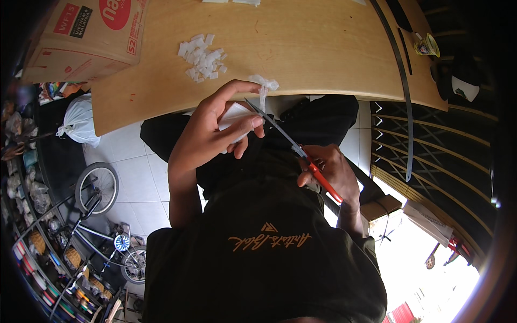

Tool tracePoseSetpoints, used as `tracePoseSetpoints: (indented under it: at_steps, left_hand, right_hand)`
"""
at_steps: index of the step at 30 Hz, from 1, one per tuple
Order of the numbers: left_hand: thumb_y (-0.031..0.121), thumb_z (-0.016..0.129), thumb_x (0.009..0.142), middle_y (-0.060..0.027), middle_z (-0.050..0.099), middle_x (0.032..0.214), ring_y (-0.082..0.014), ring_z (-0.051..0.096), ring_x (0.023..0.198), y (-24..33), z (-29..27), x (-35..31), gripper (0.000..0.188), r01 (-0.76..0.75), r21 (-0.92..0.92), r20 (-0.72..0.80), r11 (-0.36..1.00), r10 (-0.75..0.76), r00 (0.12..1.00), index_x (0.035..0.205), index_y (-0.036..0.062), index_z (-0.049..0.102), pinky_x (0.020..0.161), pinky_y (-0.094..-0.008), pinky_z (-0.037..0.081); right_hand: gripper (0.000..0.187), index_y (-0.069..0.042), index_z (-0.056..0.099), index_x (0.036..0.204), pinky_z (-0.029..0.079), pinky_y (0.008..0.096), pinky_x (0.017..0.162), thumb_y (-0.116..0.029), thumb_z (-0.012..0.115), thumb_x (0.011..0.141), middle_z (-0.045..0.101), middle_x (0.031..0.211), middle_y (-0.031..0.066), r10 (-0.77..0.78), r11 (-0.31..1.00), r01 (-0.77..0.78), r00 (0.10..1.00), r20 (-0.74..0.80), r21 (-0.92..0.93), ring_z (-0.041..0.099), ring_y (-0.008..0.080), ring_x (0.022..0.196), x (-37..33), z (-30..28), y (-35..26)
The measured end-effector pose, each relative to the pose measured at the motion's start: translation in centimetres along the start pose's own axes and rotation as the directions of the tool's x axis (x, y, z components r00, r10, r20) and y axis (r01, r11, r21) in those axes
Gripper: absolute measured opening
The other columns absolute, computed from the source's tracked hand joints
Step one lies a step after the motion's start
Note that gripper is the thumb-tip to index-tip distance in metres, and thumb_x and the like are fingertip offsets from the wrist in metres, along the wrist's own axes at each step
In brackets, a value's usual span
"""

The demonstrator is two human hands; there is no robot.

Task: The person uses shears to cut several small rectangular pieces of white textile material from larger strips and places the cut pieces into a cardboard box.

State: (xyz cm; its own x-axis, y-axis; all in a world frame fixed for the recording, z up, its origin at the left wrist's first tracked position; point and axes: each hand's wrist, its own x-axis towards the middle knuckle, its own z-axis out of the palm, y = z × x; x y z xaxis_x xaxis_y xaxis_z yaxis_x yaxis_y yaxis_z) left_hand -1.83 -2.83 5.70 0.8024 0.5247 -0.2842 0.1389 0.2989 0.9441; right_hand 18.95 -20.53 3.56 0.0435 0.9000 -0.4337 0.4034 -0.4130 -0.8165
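My left hand (207, 129) is raised just off the table's near edge, its fingers closed around a flat white piece (232, 116), perhaps paper or card. A thin, crumpled translucent strip (263, 86) shows by its index fingertip. In my right hand (335, 164) is a pair of scissors (321, 180) with orange-red handles. Their blades point up and left, with the tips close to the left fingers and the strip. Whether the blades touch the strip I cannot tell. Beyond my hands, a loose pile of small white cut pieces (203, 60) lies on the wooden table (312, 48).
A cardboard box (89, 48) occupies the table's left end. At the right are a yellow cup (426, 46) and a long thin dark strip (407, 107) hanging past the edge. A tied white plastic bag (81, 119) and a bicycle (97, 188) stand to the left.
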Motion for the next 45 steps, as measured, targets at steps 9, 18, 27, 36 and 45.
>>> tracePoseSetpoints:
  at_steps: [9, 18, 27, 36, 45]
  left_hand:
    - [0.006, 0.062, 0.094, -0.0152, 0.066, 0.077, -0.011, 0.056, 0.046, -1.1, -0.9, 1.7, 0.022, 0.01, -0.129, 0.18, 0.992, 0.014, 0.983, 0.113, -0.005, 0.06, 0.043, -0.0195, 0.041]
    - [0.014, 0.069, 0.092, -0.0144, 0.07, 0.076, -0.0105, 0.058, 0.046, -2.4, -1.1, 1.9, 0.019, -0.012, -0.198, 0.094, 0.98, 0.031, 0.995, 0.091, -0.0044, 0.067, 0.04, -0.022, 0.04]
    - [0.011, 0.069, 0.091, -0.0137, 0.07, 0.074, -0.0092, 0.055, 0.045, -2.8, -1.7, 1.9, 0.017, -0.013, -0.131, 0.065, 0.991, 0.022, 0.998, 0.094, -0.0055, 0.07, 0.039, -0.0217, 0.037]
    - [0.016, 0.077, 0.08, -0.0219, 0.068, 0.113, -0.0017, 0.048, 0.043, -1.1, -0.9, 1.4, 0.051, -0.078, -0.102, 0.011, 0.992, 0.08, 0.997, 0.123, -0.0061, 0.06, 0.039, -0.0155, 0.034]
    - [0.008, 0.088, 0.066, -0.0209, 0.065, 0.122, -0.0186, 0.07, 0.094, 8.1, -5.4, -2.9, 0.066, -0.401, 0.368, 0.027, 0.839, 0.422, 0.906, 0.122, -0.0098, 0.059, 0.044, -0.0125, 0.035]
  right_hand:
    - [0.063, 0.002, 0.061, 0.074, 0.038, 0.0352, 0.053, -0.054, 0.086, 0.062, 0.049, 0.054, 0.0089, 0.003, 0.992, -0.013, 0.996, 0.084, 0.123, 0.048, 0.0209, 0.05, 0.3, -0.5, 0.5]
    - [0.076, 0.001, 0.051, 0.069, 0.039, 0.0324, 0.053, -0.074, 0.062, 0.077, 0.05, 0.065, 0.0051, -0.26, 0.87, 0.189, 0.961, 0.096, 0.456, 0.047, 0.0176, 0.052, 0.6, 0.4, 1.1]
    - [0.049, 0.0, 0.049, 0.065, 0.037, 0.0264, 0.045, -0.041, 0.069, 0.084, 0.049, 0.059, 0.0017, -0.155, 0.767, 0.104, 0.988, 0.025, 0.633, 0.048, 0.0114, 0.048, 0.4, 2.3, 1.0]
    - [0.058, -0.003, 0.052, 0.086, 0.032, 0.0188, 0.04, -0.06, 0.063, 0.086, 0.045, 0.054, -0.0036, -0.106, 0.661, 0.205, 0.978, -0.18, 0.722, 0.042, 0.0044, 0.042, 0.0, 2.4, 1.9]
    - [0.076, -0.004, 0.049, 0.073, 0.027, 0.0206, 0.038, -0.079, 0.058, 0.077, 0.04, 0.05, -0.0056, -0.099, 0.719, 0.107, 0.994, -0.051, 0.687, 0.039, 0.0033, 0.04, 1.4, 4.0, 0.7]
